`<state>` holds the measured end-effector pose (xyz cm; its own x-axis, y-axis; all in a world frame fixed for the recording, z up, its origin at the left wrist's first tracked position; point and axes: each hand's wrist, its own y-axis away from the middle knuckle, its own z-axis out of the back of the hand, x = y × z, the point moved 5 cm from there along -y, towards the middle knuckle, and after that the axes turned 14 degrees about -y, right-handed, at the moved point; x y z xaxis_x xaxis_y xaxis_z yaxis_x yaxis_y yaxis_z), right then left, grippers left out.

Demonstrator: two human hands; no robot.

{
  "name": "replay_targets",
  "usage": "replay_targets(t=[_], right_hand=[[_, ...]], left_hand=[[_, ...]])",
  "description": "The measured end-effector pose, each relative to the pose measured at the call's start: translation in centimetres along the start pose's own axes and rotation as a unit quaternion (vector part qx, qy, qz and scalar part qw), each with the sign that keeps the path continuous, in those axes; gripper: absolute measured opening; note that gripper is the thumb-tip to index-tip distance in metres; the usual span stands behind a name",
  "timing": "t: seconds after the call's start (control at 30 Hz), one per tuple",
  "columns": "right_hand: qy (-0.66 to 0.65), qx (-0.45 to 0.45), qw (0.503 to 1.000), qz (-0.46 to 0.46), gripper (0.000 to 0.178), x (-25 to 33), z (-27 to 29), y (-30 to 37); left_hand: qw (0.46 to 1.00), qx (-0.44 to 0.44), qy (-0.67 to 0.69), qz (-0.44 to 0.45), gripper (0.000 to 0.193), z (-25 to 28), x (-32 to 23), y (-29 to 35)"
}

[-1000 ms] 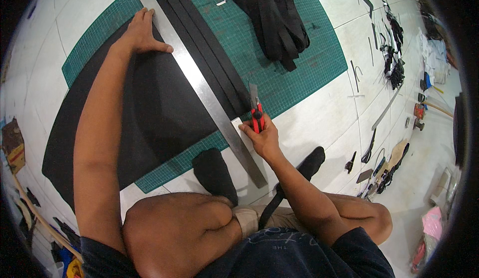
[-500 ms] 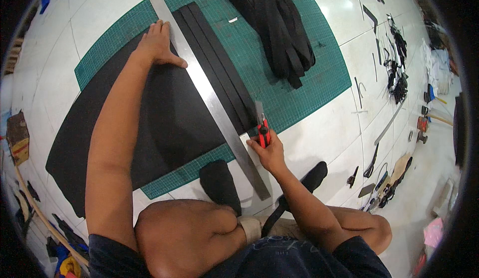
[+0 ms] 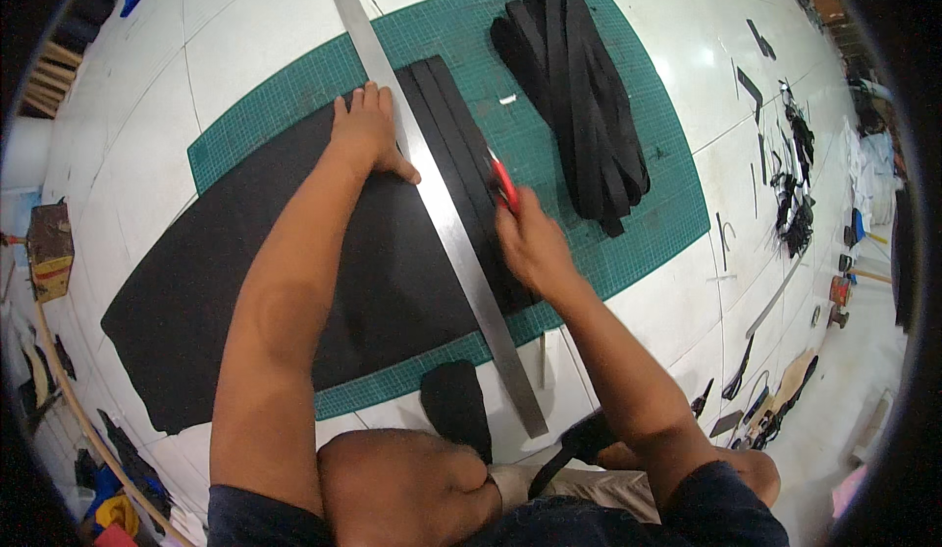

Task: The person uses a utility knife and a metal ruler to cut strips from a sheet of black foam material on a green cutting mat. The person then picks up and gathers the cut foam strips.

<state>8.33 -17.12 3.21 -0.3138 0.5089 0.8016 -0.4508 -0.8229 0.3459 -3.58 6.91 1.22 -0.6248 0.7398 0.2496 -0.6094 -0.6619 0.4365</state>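
Fingers spread, my left hand (image 3: 368, 135) presses on a long steel ruler (image 3: 442, 204) and the black sheet material (image 3: 245, 262) beneath it. The ruler lies slantwise across the sheet, past both its near and far edges. Right of the ruler, several narrow black strips (image 3: 456, 145) lie side by side along the sheet's edge. My right hand (image 3: 535, 238) is closed round a red utility knife (image 3: 504, 182), held over these strips with its tip pointing away from me. The sheet rests on a green cutting mat (image 3: 667, 155).
A bundle of black strips (image 3: 579, 105) lies on the mat's right part, near a small white scrap (image 3: 507, 100). On the white tiled floor at right are black offcuts (image 3: 793, 194) and hand tools (image 3: 775, 400). A wooden box (image 3: 51, 248) stands at far left.
My right hand has carried the knife away from me, from the strips' near end to beside their middle. My left hand stays on the ruler. The whole view has shifted.
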Motion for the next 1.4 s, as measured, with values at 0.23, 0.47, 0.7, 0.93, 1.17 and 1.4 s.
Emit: replay_targets(t=[0.23, 0.47, 0.7, 0.93, 1.17, 1.4], right_hand=[[0.13, 0.066, 0.989, 0.023, 0.035, 8.4, -6.4, -11.8], [0.124, 0.053, 0.991, 0.021, 0.034, 8.2, -8.3, -15.0], [0.116, 0.061, 0.991, 0.018, 0.032, 9.2, -7.6, -15.3], [0.118, 0.156, 0.979, -0.065, 0.032, 1.6, -5.3, -2.3], [0.14, 0.181, 0.961, -0.154, 0.026, -6.3, -1.3, 18.0], [0.187, 0.18, 0.955, -0.142, 0.024, -3.9, 1.9, 19.9]], left_hand=[[1.0, 0.011, -0.007, 0.002, 0.155, -0.1, 0.1, -0.4], [1.0, 0.018, 0.01, -0.005, 0.154, 0.1, 0.1, -0.2], [1.0, 0.009, 0.02, -0.018, 0.152, 0.0, 0.0, -0.5], [1.0, -0.001, -0.003, 0.001, 0.152, -0.4, 0.2, -0.3], [1.0, -0.025, -0.007, -0.004, 0.152, -0.9, -0.1, -0.4], [1.0, 0.019, -0.009, 0.009, 0.154, -0.6, 0.5, -0.2]])
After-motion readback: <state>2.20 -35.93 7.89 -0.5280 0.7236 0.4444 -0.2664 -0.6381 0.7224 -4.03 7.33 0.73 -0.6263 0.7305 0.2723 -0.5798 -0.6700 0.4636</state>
